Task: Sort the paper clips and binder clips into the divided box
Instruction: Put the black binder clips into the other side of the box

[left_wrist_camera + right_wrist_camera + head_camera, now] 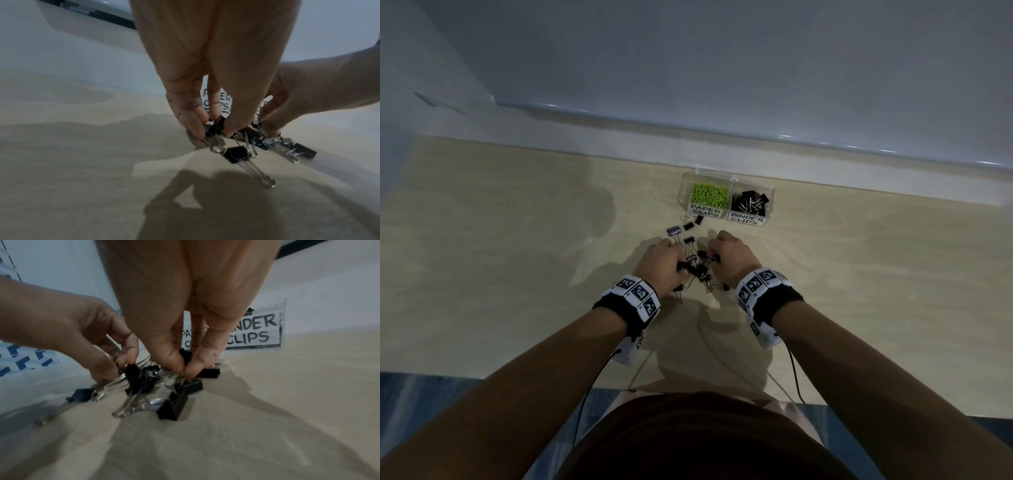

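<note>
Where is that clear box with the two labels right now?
In the head view the divided box sits on the wooden table near its far edge, just beyond both hands and the loose binder clips, slightly to the person's right.

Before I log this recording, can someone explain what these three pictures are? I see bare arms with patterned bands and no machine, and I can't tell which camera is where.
No machine is involved: a person works with two bare hands, wearing wristbands with black-and-white square markers. The wide picture comes from a head-worn camera looking down; the other two come from cameras on each wrist, looking along the fingers. On the pale wooden tabletop stands a clear plastic divided box, with green paper clips behind the label PAPER CLIPS and black binder clips behind BINDER CLIPS. A loose pile of black binder clips with silver wire handles lies before it. The left hand pinches one clip from the pile; the right hand pinches another.
</note>
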`<act>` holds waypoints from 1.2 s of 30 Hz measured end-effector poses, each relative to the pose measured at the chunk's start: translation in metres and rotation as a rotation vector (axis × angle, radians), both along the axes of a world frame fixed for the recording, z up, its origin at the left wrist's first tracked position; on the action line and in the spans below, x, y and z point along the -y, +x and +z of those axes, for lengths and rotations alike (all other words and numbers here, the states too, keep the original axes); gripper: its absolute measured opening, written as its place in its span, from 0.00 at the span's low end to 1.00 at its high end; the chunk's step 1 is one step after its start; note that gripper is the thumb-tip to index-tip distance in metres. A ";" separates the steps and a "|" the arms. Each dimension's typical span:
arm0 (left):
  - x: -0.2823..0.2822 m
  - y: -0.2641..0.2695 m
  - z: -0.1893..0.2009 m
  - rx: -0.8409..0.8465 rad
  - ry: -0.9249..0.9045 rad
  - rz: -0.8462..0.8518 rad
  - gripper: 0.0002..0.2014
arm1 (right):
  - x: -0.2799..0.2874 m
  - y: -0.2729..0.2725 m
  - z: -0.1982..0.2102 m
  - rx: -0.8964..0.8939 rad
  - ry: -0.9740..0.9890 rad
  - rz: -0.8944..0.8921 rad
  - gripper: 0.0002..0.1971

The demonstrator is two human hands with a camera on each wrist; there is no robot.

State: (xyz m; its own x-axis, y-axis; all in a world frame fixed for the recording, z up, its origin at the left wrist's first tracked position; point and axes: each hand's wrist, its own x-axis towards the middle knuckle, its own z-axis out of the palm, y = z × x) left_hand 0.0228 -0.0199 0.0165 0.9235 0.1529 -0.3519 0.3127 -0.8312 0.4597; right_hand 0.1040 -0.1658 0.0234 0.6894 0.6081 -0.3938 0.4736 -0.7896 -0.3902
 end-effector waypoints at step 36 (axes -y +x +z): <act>0.015 0.064 0.032 0.059 -0.160 -0.272 0.07 | 0.047 -0.006 0.000 0.067 0.141 -0.290 0.07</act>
State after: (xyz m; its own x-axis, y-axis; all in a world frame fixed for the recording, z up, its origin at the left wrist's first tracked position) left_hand 0.0863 -0.0349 0.0486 0.9425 -0.1558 -0.2957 0.0572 -0.7964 0.6020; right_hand 0.0976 -0.2132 0.0237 0.8633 0.4279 -0.2677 0.2654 -0.8359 -0.4805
